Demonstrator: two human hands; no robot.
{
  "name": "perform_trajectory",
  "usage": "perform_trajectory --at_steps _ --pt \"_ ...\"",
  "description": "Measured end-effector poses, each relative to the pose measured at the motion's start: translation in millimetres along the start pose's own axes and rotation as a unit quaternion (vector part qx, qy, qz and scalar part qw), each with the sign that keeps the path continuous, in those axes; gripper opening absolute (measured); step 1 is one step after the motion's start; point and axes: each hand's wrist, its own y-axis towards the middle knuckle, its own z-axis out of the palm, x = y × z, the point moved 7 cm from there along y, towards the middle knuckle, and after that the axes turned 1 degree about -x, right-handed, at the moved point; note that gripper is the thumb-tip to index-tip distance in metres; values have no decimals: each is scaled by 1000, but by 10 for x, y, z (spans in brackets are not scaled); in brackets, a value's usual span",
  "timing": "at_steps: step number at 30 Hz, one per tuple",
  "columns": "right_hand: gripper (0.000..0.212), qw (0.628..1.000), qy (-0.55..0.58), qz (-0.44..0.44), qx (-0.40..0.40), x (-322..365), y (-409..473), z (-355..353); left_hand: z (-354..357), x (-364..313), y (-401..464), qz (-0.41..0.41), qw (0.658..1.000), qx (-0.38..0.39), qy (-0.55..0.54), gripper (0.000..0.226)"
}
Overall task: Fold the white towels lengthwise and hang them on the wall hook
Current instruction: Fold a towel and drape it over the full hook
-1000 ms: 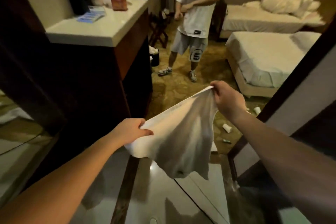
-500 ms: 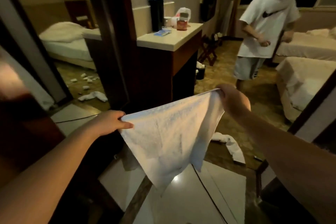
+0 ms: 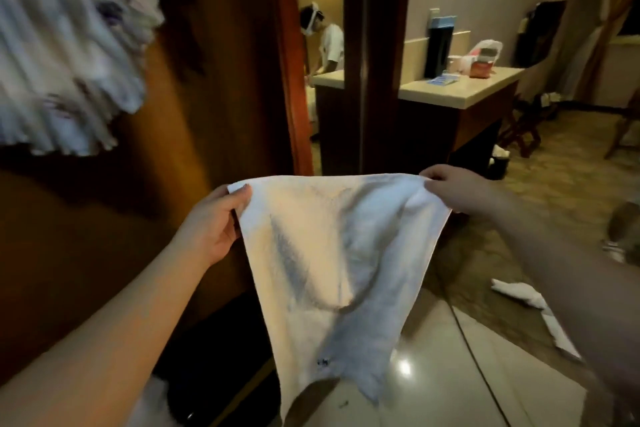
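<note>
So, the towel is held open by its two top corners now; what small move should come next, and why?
Probably bring the right hand across to the left hand, so the two top corners meet and the white towel folds in half lengthwise. It hangs spread out in a single layer, each hand pinching one corner, so no fold is made yet. No hook is clearly visible.

- We've got the towel [image 3: 332, 253] hanging between left hand [image 3: 214, 218] and right hand [image 3: 457, 191]
- counter [image 3: 460, 90] sits behind it, off right
- more cloth [image 3: 519, 295] on the floor [image 3: 450, 374], right
</note>
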Motion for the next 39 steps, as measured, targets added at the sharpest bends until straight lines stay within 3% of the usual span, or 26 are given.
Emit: perform_trajectory --at_steps 4,9,14,17,20,24,28,36,39 --pt "41 983 173 32 58 740 -553 586 -715 -153 -622 -7 998 -62 -28 10" --pt "36 947 284 -61 136 2006 -1399 1080 -1473 -476 -1337 30 995 -98 -4 16" --pt "32 903 343 -138 220 3099 -2061 1384 -1871 -877 -1974 115 987 -103 40 19" --pt "30 892 271 -253 260 3653 -2463 1440 -2017 -1070 -2303 154 980 -100 81 17" --pt "22 887 198 -353 221 4037 -2733 1431 -2061 -1220 -2573 179 975 -78 107 21" --pt "2 881 215 -393 151 4353 -2944 1415 -2157 -1382 -2878 202 966 -85 138 22" --pt "12 877 173 -430 129 4601 -3126 1440 -2280 -1471 -3097 210 962 -96 148 27" --pt "17 888 161 -423 78 4747 -3196 1334 -2270 -1633 -3255 235 955 -117 139 30" --pt "20 890 217 -388 98 4725 -3142 1302 -2206 -1694 -3250 269 924 -133 238 27"
